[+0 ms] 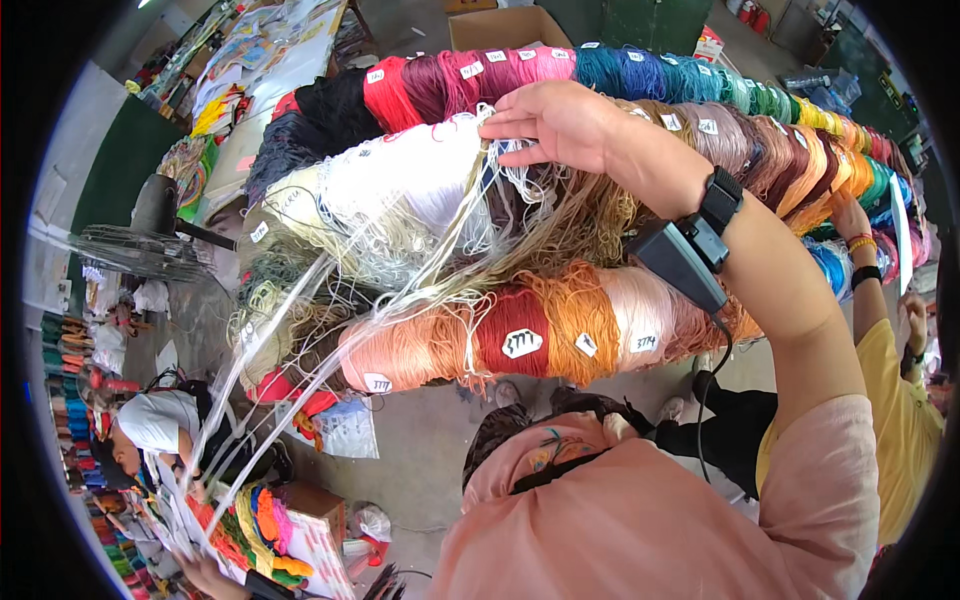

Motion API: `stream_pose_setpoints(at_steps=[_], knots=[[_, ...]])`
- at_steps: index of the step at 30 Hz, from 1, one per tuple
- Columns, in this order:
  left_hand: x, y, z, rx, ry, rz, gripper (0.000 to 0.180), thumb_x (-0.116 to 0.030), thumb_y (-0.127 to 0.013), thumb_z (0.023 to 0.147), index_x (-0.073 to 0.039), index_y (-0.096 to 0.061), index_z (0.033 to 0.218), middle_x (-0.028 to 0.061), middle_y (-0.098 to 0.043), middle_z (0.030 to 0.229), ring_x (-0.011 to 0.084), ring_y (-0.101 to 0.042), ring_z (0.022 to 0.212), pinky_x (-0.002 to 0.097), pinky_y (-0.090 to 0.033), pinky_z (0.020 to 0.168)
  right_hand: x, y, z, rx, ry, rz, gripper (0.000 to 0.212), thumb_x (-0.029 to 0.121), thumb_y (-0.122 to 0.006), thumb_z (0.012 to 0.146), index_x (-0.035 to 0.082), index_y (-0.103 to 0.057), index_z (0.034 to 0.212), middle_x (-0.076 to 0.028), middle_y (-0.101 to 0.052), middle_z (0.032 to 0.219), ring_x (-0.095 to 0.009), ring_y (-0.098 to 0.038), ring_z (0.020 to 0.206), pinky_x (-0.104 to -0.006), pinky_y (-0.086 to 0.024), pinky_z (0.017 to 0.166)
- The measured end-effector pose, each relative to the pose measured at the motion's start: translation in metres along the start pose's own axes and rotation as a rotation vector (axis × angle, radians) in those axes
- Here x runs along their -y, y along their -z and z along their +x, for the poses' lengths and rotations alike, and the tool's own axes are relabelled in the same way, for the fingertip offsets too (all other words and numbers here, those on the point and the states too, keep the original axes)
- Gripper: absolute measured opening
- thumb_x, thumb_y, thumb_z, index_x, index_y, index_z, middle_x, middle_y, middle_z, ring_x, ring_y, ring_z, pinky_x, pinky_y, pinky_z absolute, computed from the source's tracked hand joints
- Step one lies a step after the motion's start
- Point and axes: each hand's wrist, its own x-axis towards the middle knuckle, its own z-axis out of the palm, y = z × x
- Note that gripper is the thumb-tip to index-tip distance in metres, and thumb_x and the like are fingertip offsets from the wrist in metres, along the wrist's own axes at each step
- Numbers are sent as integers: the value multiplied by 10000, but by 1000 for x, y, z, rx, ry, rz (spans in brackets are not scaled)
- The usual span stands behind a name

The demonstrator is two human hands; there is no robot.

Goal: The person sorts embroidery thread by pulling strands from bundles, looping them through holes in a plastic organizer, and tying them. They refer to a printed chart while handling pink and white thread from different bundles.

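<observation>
My right hand (545,125) reaches over the rack, its fingers stretched out and slightly apart. Its fingertips touch or nearly touch strands at the end of a thick white thread bundle (410,170). Long white strands (330,355) run taut from that bundle down to the lower left. There my left hand (205,575), partly cut off by the picture's rim, appears closed on them, though its fingers are small and unclear. Below the white bundle hang tagged thread skeins: peach (405,355), dark red (515,330), orange (580,325) and pale pink (645,310).
More coloured skeins (640,75) fill the farther rows. A caged fan (145,245) stands left. A person in yellow (900,410) reaches into the rack at right. Someone in a white shirt (155,420) is at lower left, near a box (315,505) and bright thread (265,520).
</observation>
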Motion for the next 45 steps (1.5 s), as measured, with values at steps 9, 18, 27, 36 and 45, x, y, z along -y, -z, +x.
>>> stream_pose_setpoints(at_steps=[9,18,27,36,45], knots=[[-167,-150,-19,-69,568,-834,147,-169,-378,851,-69,-484,871,-35,-253,567,50,-222,461,189,-164,387,-19,1,-21,-112,302,-376,112,61,-527,728,-6,-529,638,-15,-467,473,-87,-456,398,-200,-376,382],[-410,-255,-130,1447,725,-1377,131,-122,-469,796,-28,-482,887,-67,-218,483,29,-187,379,191,-153,353,-57,-4,-15,-353,298,-1183,108,110,-543,595,14,-594,601,-158,-554,606,-282,-549,570,-346,-441,596],[-482,-291,-176,1592,626,-1274,188,-92,-442,815,32,-487,949,-77,-303,500,3,-237,395,177,-177,365,-50,1,-64,-133,285,-363,45,60,-555,702,26,-555,672,26,-511,678,-38,-424,540,-179,-329,458],[-510,-363,-191,1447,608,-1120,233,-193,-450,821,4,-497,936,-4,-417,766,15,-262,399,158,-195,351,-46,7,-93,203,52,287,56,92,-500,769,49,-532,786,-85,-591,790,-97,-553,612,-184,-447,549],[-505,-355,-187,1411,348,-1051,214,-182,-500,798,15,-535,874,1,-504,667,10,-312,433,154,-235,390,-48,15,-93,222,-38,-174,88,56,-501,753,4,-554,800,-47,-574,706,-90,-547,582,-179,-421,467]])
